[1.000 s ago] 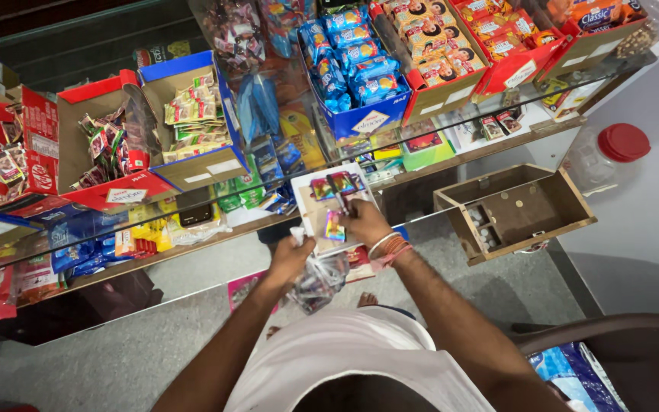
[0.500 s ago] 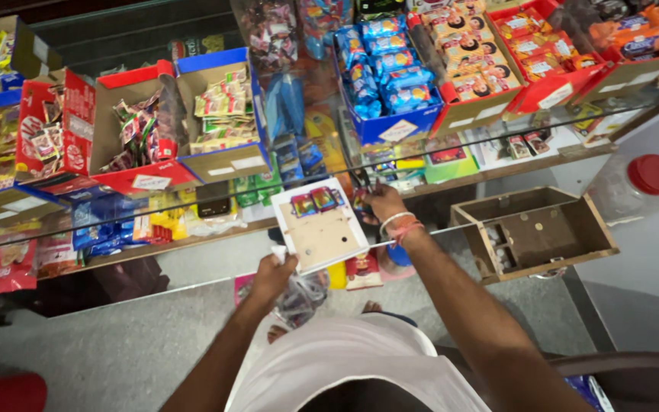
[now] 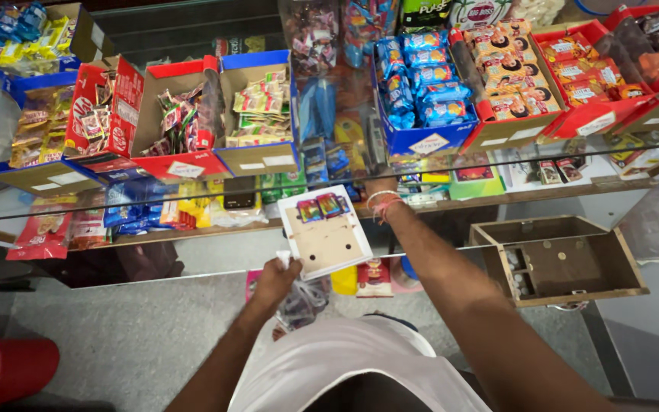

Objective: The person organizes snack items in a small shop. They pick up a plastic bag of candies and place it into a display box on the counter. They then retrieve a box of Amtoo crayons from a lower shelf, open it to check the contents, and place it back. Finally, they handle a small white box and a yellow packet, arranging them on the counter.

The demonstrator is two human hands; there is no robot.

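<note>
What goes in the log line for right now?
left hand: holds flat white cardboard tray | right hand: reaching under glass counter top | tray: two snack packets

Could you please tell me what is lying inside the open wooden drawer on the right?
The wooden drawer holds small pale pieces, perhaps coins, in its little left compartments and a few on its bare floor. Nothing covers it.

A glass counter crowded with open red and blue snack boxes stands over a grey floor, with an open wooden drawer at right and, perhaps, a red bucket lower left.
</note>
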